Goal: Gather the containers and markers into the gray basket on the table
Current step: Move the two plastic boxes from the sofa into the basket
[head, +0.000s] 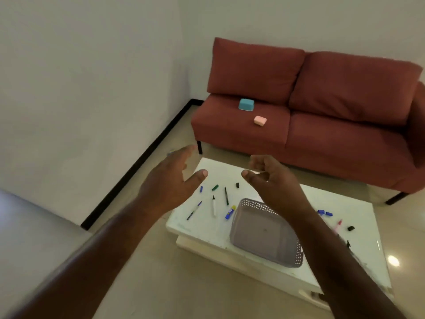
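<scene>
The gray basket (264,233) sits on the white surface (241,173), toward its near edge, with its perforated rim showing and its floor bare; the right forearm crosses over its far right corner. To the left of the basket lie several markers: a blue one (194,210) nearest the left edge, a white one with a black tip (213,205) beside it, a dark green one (226,195) a little farther right, and a blue-and-yellow one (230,212) just beside the basket's left rim. Loose caps are scattered beyond them (blue (201,189), green (215,187) and black (237,185)). To the right of the basket, partly behind the arm, are two blue caps (324,212), a pink marker (338,226), a black cap (350,228) and a black marker (348,244), the last of them blurred.

Two containers rest on the left seat cushion of the red sofa (345,125) beyond the surface: a blue container (246,104) farther back and a smaller pink container (260,120) nearer the front edge, the two well apart from the basket.

Both hands are raised above the surface and hold nothing. The left hand (170,178) is spread wide, fingers straight and thumb out to the side. The right hand (271,178) has its fingers loosely curled and its thumb pointing toward the left hand.
</scene>
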